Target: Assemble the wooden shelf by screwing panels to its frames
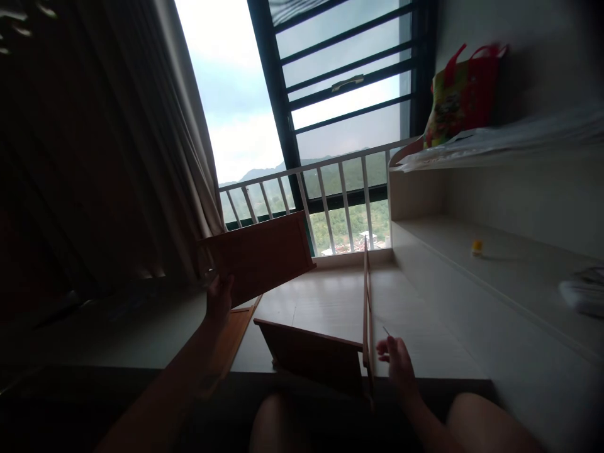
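Note:
My left hand (220, 297) is closed on the left end of a brown wooden panel (264, 255), which it holds up at a tilt. Between the fingertips of my right hand (397, 362) is a thin, short pin (386, 331); its exact kind is too small to make out. Just left of that hand, two panels meet at a corner: a dark front panel (314, 358) and an upright side panel (367, 308) seen nearly edge-on. Another wooden panel (236, 333) lies under my left forearm, partly hidden by it.
The panels are on a pale window ledge (325, 296) with a white railing (340, 165) and window behind. At right are shelves (443, 245) with a small yellow-topped item (477, 247) and a red and green bag (465, 94). A grey curtain (165, 126) hangs at left.

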The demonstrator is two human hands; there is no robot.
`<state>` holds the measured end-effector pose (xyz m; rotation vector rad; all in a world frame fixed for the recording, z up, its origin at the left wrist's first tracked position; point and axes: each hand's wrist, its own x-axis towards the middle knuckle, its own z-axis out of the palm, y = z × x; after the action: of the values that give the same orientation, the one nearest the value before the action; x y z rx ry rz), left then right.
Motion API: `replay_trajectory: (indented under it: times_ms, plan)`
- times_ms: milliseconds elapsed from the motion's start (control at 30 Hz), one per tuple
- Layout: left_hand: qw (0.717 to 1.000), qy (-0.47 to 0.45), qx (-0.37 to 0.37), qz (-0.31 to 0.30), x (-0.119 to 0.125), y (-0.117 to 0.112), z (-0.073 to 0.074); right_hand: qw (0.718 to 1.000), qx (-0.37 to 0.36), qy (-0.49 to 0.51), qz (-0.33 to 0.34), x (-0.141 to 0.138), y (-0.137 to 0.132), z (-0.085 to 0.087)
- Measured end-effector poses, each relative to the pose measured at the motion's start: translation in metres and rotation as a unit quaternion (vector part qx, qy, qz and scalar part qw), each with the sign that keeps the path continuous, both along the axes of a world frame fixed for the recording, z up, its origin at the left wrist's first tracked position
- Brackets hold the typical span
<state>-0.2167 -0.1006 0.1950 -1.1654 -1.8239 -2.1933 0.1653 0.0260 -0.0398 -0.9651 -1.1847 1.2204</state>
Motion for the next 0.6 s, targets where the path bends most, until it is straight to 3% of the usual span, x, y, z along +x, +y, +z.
replay_trajectory:
  times_ms: [67, 133, 267, 367, 467, 600]
  plan:
    - [1.0, 0.0, 0.015, -0.019, 0.005, 0.003, 0.005, 0.999, 0.028, 0.002, -0.046, 0.017, 0.015, 0.021]
    - [0.999, 0.005, 0.027, -0.034, 0.01, 0.007, 0.011, 0.996, 0.067, -0.017, -0.058, 0.031, 0.027, 0.053]
    - [0.997, -0.006, 0.035, -0.067, 0.024, 0.015, 0.02, 0.988, 0.148, -0.026, -0.038, 0.044, 0.039, 0.129]
    - [0.992, -0.033, 0.051, -0.109, 0.039, 0.017, 0.025, 0.98, 0.199, -0.013, -0.015, 0.042, 0.037, 0.174]
    - [0.987, -0.047, 0.045, -0.148, 0.06, 0.016, 0.031, 0.973, 0.23, 0.013, 0.018, 0.031, 0.032, 0.205]
    - [0.978, -0.049, 0.033, -0.2, 0.087, 0.013, 0.039, 0.966, 0.247, 0.074, 0.035, 0.009, 0.032, 0.233]
